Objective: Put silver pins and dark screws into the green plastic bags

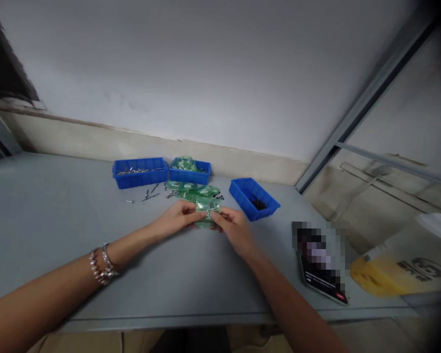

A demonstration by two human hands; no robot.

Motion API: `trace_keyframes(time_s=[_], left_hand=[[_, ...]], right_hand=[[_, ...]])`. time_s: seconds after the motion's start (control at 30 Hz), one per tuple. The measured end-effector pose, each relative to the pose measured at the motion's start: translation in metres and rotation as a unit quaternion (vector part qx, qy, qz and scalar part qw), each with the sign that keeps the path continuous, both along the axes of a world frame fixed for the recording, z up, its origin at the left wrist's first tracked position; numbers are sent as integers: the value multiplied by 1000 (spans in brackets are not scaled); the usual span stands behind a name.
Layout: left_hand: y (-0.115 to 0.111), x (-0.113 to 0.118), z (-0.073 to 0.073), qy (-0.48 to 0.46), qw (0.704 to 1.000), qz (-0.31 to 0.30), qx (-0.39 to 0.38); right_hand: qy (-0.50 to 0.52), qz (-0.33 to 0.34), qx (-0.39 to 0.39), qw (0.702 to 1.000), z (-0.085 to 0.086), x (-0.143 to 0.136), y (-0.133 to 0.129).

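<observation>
Between my two hands is a green-tinted clear plastic bag (pixel 208 205), held low over the middle of the table. My left hand (pixel 179 215) pinches its left side, thumb pointing inward. From the right, my right hand (pixel 232 224) grips the other side, and the two thumbs nearly meet on the bag's front. Some small light-coloured pieces show through the plastic near the thumbs, too small to name. Just beyond the hands lie more green plastic bags (pixel 191 189) with metal and dark pieces around them. Loose rivet-like metal pins (pixel 150 197) lie left of these bags.
At the back, a blue bin (pixel 140 179) holds metal pins, and a second blue bin (pixel 189 176) holds green bags. A third blue bin (pixel 248 198) on the right contains small dark parts. A phone (pixel 318 274) and a plastic cup with yellow drink (pixel 400 264) are at the right.
</observation>
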State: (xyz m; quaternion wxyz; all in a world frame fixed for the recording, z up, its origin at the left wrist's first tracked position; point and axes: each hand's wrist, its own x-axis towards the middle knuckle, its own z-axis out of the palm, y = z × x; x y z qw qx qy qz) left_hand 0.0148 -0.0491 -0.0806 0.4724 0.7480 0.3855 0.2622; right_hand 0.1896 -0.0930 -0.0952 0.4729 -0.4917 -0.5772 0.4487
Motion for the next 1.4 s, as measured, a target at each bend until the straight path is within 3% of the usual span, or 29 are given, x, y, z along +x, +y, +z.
trace_keyframes(time_s=[0.2, 0.43, 0.87, 1.03, 1.23, 1.3, 1.4], left_hand=[[2, -1, -2, -17, 1000, 9, 13], [0, 1, 0, -16, 1000, 19, 4], [-3, -1, 5, 25, 999, -9, -20], [-1, 0, 2, -9, 999, -12, -32], [0, 0, 2, -62, 998, -1, 5], [-1, 1, 3, -70, 997, 6, -13], [-3, 4, 2, -94, 987, -3, -132]], right_hand=[[26, -11, -22, 999, 1, -2, 0], [37, -20, 4, 999, -2, 0, 2], [17, -49, 19, 998, -7, 2, 5], [18, -47, 8, 999, -3, 0, 3], [18, -18, 8, 1000, -1, 0, 2], [15, -45, 45, 998, -2, 2, 3], [0, -78, 124, 989, -6, 5, 6]])
